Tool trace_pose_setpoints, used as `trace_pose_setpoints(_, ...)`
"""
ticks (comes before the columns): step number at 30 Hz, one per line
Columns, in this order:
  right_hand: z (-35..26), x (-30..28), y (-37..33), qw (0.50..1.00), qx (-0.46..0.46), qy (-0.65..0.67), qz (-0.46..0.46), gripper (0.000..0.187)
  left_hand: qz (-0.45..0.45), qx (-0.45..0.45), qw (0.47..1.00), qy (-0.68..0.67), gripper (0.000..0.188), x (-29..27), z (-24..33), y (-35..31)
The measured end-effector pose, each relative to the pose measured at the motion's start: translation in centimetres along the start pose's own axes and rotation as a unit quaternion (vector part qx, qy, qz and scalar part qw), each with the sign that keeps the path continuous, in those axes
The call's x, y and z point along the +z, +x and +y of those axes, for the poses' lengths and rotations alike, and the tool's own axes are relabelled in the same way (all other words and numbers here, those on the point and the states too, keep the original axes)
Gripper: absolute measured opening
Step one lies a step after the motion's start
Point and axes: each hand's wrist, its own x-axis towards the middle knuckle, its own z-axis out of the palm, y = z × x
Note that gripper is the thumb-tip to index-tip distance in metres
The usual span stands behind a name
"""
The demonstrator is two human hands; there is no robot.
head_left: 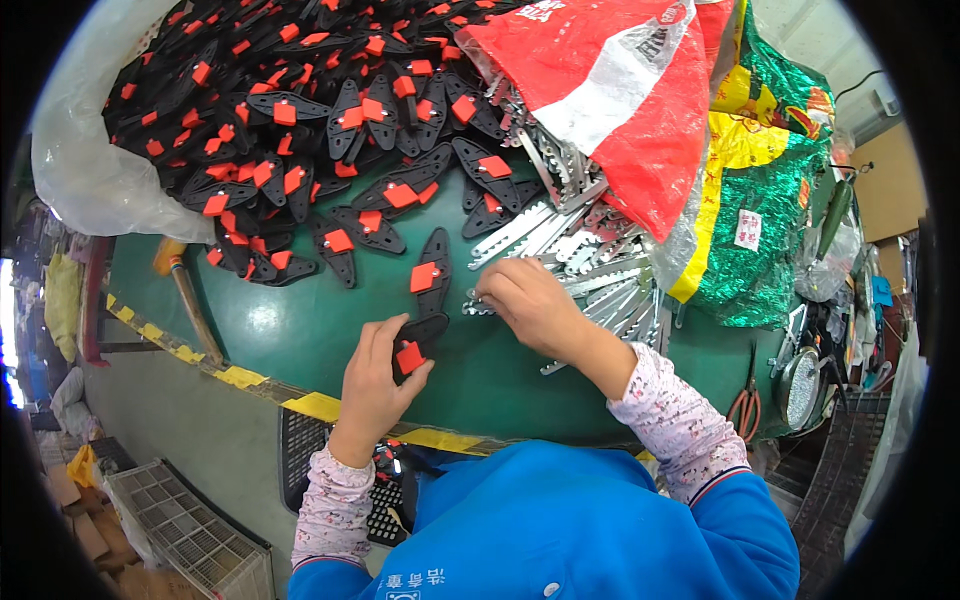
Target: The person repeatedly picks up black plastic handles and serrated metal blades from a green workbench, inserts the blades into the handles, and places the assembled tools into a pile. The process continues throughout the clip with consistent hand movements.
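My left hand (375, 385) is closed on a black plastic part (411, 357) with a red square tab, just above the front edge of the green table. Right beyond it lies another black plastic part (431, 280) of the same kind. My right hand (535, 305) has its fingers bent together at the near left edge of a heap of notched metal strips (610, 290). Small metal ends show beside those fingertips, but whether they are gripped is hidden. Further back, a large pile of black parts with red tabs (290, 110) covers the table's far left.
A red and white plastic bag (620, 110) and a green and yellow bag (770, 200) stand behind the strips. At the left lies a hammer (190, 300). Red-handled pliers (746, 400) and a round metal container (799, 390) sit at the right. Yellow-black tape (310, 405) marks the table edge.
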Motion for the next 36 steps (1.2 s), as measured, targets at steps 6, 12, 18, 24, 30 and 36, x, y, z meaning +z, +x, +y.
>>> trace_pose_setpoints(6, -3.2, 0.9, 0.3, 0.997, 0.060, 0.056, 0.002, 0.018, -0.002, 0.013, 1.000, -0.021, 0.065, -0.8, -0.3, -0.5)
trace_pose_setpoints(12, -4.9, -0.3, 0.4, 0.995, 0.008, -0.041, -0.095, 0.023, -0.020, 0.101, 0.987, 0.121, 0.069, -0.7, 0.4, -0.3)
trace_pose_setpoints(18, -3.7, -3.7, -1.0, 0.984, 0.040, -0.132, -0.110, 0.025, -0.051, 0.093, 0.990, 0.094, 0.067, -1.2, 0.2, -0.8)
trace_pose_setpoints(24, -5.1, -2.2, -3.5, 0.993, 0.033, 0.016, -0.115, 0.027, -0.117, 0.131, 0.983, 0.045, 0.065, -1.1, 2.2, -0.2)
trace_pose_setpoints(30, -2.4, -2.4, -4.7, 0.997, 0.055, -0.044, -0.031, 0.023, -0.163, 0.136, 0.971, 0.108, 0.056, 0.8, 1.8, -1.9)
trace_pose_setpoints(36, -0.4, -0.7, -2.1, 0.981, 0.016, -0.182, -0.063, 0.019, -0.009, 0.090, 0.994, 0.064, 0.040, 1.2, 0.7, 2.4)
